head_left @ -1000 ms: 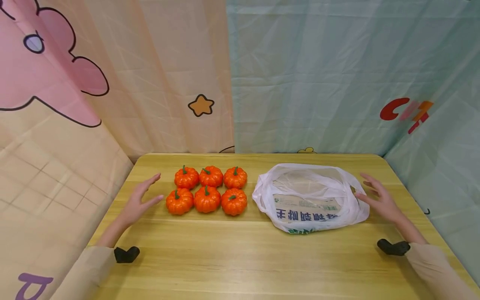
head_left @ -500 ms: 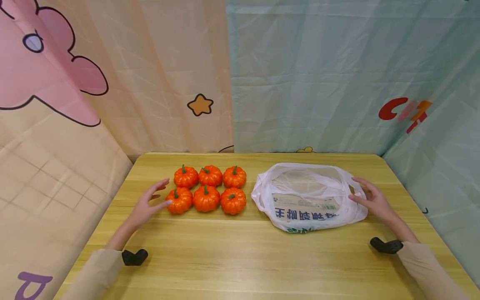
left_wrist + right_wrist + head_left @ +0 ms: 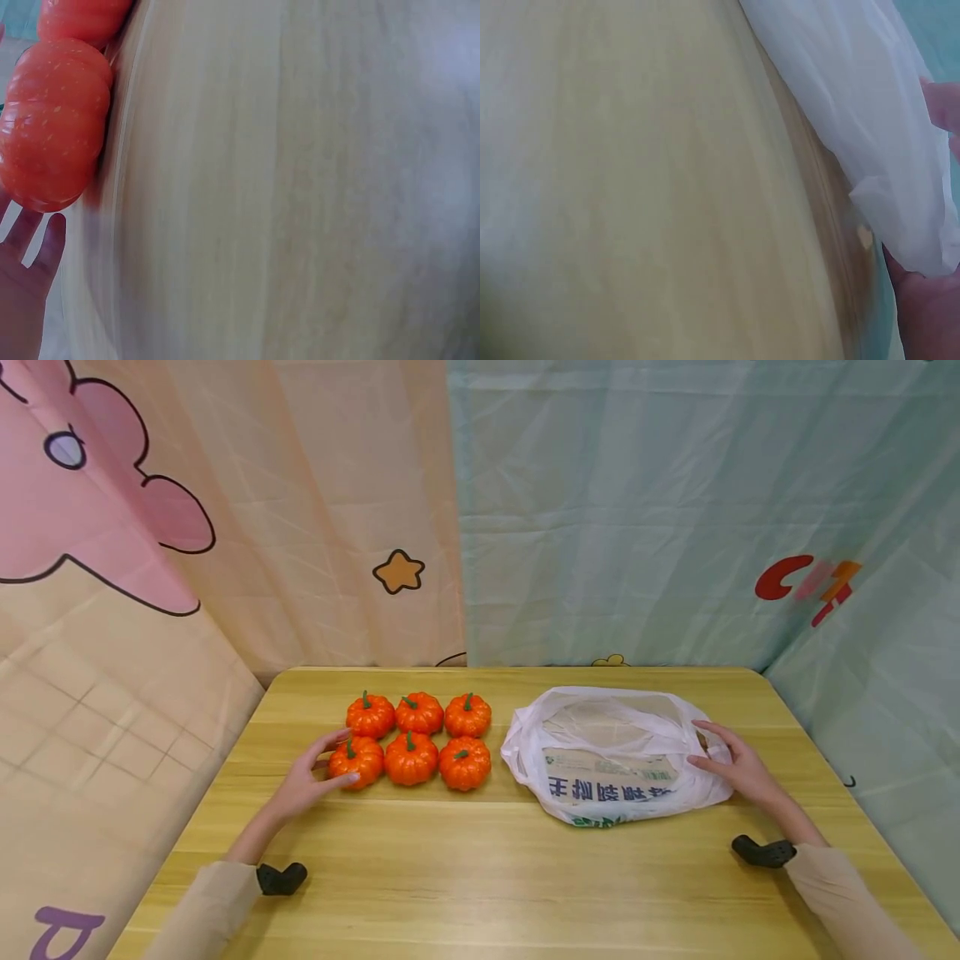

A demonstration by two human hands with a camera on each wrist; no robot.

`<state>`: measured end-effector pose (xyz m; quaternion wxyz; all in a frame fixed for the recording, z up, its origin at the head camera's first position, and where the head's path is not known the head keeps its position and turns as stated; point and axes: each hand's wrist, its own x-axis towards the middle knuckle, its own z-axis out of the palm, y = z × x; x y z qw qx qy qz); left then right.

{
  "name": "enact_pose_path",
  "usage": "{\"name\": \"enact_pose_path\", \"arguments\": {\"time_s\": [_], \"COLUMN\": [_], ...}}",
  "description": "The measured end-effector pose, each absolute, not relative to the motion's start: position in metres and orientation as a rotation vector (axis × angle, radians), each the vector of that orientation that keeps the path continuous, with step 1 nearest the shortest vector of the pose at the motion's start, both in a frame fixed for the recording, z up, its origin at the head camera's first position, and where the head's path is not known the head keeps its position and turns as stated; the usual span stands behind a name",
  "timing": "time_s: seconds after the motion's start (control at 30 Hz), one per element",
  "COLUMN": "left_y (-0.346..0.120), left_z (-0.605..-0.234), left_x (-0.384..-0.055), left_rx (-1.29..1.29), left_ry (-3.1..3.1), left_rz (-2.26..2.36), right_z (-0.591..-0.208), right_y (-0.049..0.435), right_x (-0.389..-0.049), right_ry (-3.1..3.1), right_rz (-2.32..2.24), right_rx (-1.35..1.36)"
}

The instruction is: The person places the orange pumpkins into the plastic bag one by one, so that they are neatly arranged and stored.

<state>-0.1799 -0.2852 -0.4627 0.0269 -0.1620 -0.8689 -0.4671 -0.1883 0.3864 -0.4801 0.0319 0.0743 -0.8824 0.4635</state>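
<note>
In the head view, several small orange pumpkins with green stems sit in two rows on the table. My left hand reaches round the near-left pumpkin, thumb in front of it and fingers at its back left, spread apart. The left wrist view shows the fingertips right at the end of that pumpkin. To the right lies a white plastic bag, its mouth spread wide. My right hand is at the bag's right end, thumb and fingers parted over the handle loop. White plastic overlaps the right palm in its wrist view.
The remaining pumpkins stand close beside the one at my left hand. Inside the bag shows a printed tan surface with dark blue characters. The wooden table ends at patterned curtains behind and at both sides.
My left hand has moved right, from beside the pumpkins to round the near-left one. My right hand has moved left and in over the bag's right end. Pumpkins and bag stay in place.
</note>
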Motion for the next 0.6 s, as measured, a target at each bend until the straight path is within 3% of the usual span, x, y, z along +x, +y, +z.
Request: {"name": "enact_pose_path", "arguments": {"time_s": [0.6], "left_y": [-0.2847], "left_z": [-0.4658], "left_x": [-0.1855], "left_rx": [-0.352], "left_ry": [-2.81], "left_rz": [-1.523], "right_z": [-0.481], "right_y": [0.3857], "right_x": [-0.1954], "right_ry": [-2.748], "right_rz": [1.468], "right_rx": [0.22]}}
